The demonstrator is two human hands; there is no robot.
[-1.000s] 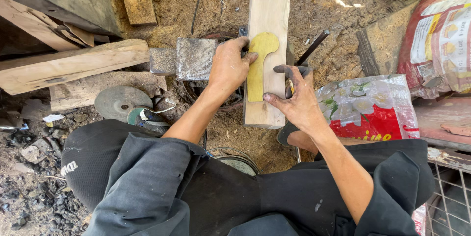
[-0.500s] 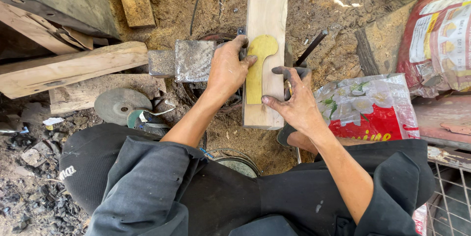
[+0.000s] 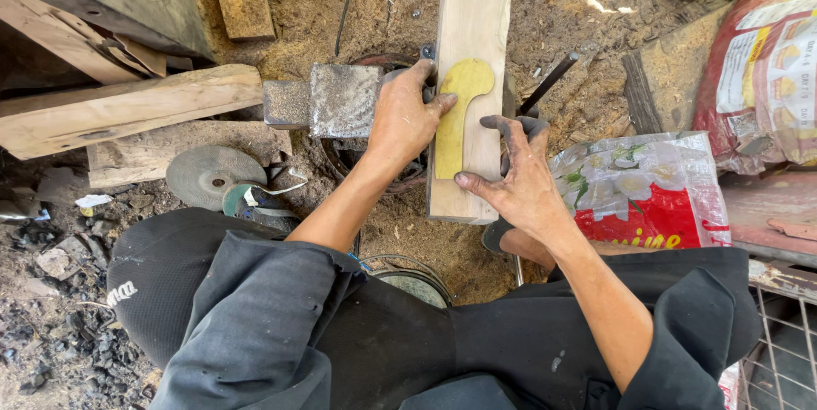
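Your left hand [image 3: 407, 116] rests flat and unclenched near the centre of the frame, fingertips pressing the left edge of the yellow template [image 3: 457, 112], which lies on the pale wooden plank [image 3: 473, 10] running up to the top edge. Your right hand [image 3: 521, 184], fingers spread and gripping nothing, presses the plank's lower right corner, thumb just below the template. At the right, a white plastic bag [image 3: 651, 193] with flower print and a red lower band lies beside a red-and-white sack [image 3: 762, 78] at the upper right.
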